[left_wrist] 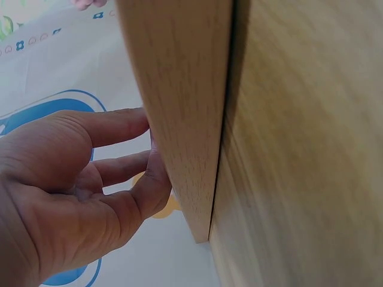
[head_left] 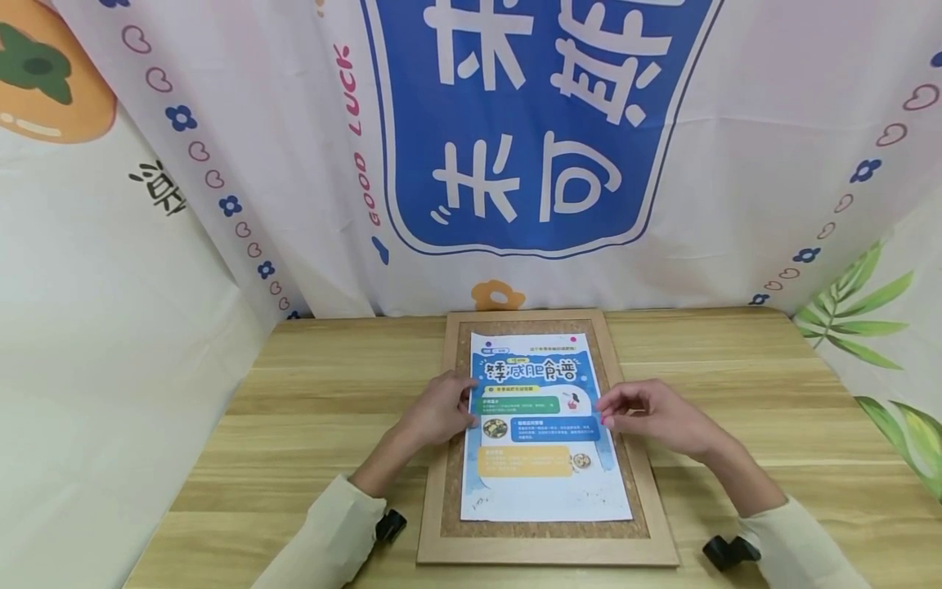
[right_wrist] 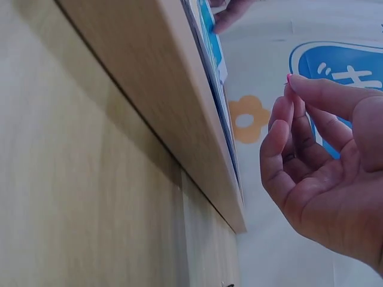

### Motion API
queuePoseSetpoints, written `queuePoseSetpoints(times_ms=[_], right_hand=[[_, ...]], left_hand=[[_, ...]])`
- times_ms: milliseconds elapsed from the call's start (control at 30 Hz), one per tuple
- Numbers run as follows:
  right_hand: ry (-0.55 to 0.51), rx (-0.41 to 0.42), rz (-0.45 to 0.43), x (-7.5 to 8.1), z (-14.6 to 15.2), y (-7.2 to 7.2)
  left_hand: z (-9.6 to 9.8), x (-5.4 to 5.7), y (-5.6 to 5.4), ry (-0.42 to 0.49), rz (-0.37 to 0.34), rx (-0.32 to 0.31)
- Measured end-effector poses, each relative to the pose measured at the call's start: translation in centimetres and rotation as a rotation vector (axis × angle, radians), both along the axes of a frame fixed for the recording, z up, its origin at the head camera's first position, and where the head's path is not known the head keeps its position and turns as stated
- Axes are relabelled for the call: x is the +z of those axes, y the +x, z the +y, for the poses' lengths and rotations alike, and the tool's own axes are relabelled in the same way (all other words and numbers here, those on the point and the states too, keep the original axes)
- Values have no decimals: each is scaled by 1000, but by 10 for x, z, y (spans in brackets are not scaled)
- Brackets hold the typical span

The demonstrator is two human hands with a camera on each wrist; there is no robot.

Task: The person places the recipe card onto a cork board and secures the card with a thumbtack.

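Pinches a pink pushpin in the right hand at the right edge of the poster, resting the left hand, gripping nothing, opposite, likely to steady it on the corkboard.

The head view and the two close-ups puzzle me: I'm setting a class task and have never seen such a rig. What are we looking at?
There is no machine here, just a person's two bare hands. The wide picture comes from a camera worn on the head, looking forward and down. The two close-ups come from a camera on each wrist, each watching its own hand, so the table looks tipped up.

On the table lies a wood-framed cork board bearing a printed poster. What look like pins, one dark and one pink, sit near its top corners. The left hand is at the poster's left edge; the right hand, by its right edge, pinches a small pink pushpin.
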State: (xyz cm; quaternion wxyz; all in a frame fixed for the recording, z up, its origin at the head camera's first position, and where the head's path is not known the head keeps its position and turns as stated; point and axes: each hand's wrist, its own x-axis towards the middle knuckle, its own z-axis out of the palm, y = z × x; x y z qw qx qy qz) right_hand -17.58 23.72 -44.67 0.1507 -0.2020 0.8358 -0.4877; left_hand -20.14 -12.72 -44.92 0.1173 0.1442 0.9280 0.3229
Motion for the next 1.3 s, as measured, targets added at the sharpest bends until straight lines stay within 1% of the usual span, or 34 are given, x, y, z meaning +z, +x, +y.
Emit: queuePoseSetpoints(times_ms=[300, 567, 700, 1067, 1300], right_hand=[[30, 39, -29, -1, -19, 0], [28, 85, -9, -1, -36, 0], [23, 92, -21, 0, -39, 0], [-22, 127, -29, 5, -49, 2], [-58, 167, -31, 3, -61, 4]], left_hand=[[0, -1, 0, 1, 13, -5], [1, -2, -1, -10, 44, -11], [1, -2, -1, -9, 38, -4], [0, -5, -1, -4, 39, -2], [0, -4, -2, -7, 39, -4]])
